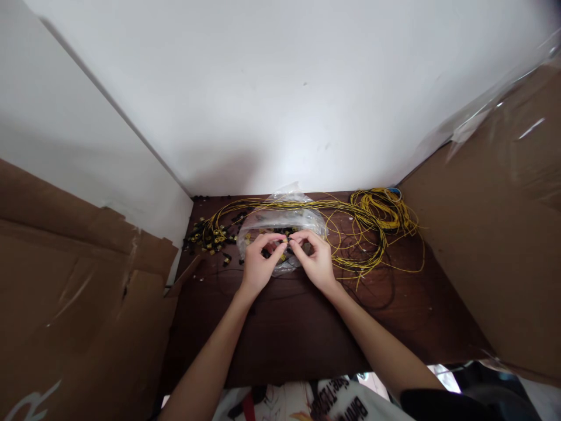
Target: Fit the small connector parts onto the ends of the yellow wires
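Observation:
Both hands meet over a clear plastic bag that holds small black and yellow parts. My left hand pinches a tiny yellow and black piece between thumb and index finger. From the other side, my right hand is closed in a pinch at the same spot; whatever its fingertips hold is too small to name. Yellow and black cables run behind the hands, ending at the left in a cluster of black and yellow connectors.
Coiled yellow cable lies at the back right of the dark brown table. Cardboard stands at the left, with more cardboard at the right. A white wall rises behind.

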A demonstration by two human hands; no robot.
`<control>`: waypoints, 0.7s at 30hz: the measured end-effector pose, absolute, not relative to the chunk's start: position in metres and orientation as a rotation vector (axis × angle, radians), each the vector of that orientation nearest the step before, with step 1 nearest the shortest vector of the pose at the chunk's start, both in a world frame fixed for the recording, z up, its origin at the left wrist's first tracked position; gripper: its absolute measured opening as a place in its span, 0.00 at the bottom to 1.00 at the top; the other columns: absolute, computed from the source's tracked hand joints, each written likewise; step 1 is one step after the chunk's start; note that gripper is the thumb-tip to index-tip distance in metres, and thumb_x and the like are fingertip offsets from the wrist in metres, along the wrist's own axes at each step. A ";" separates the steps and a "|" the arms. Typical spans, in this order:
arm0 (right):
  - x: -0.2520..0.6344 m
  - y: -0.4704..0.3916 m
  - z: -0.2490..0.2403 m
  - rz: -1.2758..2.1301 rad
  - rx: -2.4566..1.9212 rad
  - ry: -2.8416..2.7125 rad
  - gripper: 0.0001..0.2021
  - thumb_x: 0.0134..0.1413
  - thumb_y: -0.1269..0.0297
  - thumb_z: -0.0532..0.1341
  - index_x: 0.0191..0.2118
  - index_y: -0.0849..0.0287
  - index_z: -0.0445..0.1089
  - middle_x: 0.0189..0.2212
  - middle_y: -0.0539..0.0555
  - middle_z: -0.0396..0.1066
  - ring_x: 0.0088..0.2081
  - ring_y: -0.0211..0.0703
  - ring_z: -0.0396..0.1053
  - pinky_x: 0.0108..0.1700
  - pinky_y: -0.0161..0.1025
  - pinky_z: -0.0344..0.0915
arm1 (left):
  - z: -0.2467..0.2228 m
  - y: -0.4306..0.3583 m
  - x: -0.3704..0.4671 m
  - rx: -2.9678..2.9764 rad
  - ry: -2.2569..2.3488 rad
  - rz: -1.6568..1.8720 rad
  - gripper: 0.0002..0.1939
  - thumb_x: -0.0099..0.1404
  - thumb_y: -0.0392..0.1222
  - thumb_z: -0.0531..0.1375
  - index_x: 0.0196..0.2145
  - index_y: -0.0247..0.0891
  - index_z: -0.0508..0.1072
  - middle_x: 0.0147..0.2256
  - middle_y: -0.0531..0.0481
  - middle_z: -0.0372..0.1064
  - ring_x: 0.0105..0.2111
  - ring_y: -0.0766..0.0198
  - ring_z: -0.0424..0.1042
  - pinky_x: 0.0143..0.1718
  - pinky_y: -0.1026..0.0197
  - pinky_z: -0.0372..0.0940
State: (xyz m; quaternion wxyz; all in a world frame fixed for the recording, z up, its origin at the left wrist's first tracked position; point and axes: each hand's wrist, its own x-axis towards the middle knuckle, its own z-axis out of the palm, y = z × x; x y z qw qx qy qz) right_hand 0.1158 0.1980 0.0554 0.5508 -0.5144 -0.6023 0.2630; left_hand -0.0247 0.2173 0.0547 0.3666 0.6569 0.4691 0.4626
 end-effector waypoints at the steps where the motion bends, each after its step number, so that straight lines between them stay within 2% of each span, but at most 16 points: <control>1: 0.116 0.198 0.055 0.623 -1.218 -1.428 0.05 0.54 0.66 0.58 0.34 0.58 0.70 0.28 0.51 0.69 0.30 0.39 0.67 0.35 0.37 0.65 | 0.055 0.217 -0.025 1.690 1.202 1.190 0.07 0.58 0.38 0.60 0.35 0.37 0.74 0.32 0.49 0.72 0.26 0.68 0.65 0.30 0.65 0.62; 21: 0.116 0.197 0.056 0.613 -1.196 -1.484 0.03 0.53 0.69 0.58 0.32 0.59 0.69 0.28 0.51 0.69 0.30 0.39 0.66 0.35 0.37 0.64 | 0.054 0.218 -0.025 1.756 1.136 1.221 0.05 0.58 0.36 0.60 0.34 0.35 0.74 0.30 0.51 0.69 0.25 0.70 0.63 0.28 0.67 0.60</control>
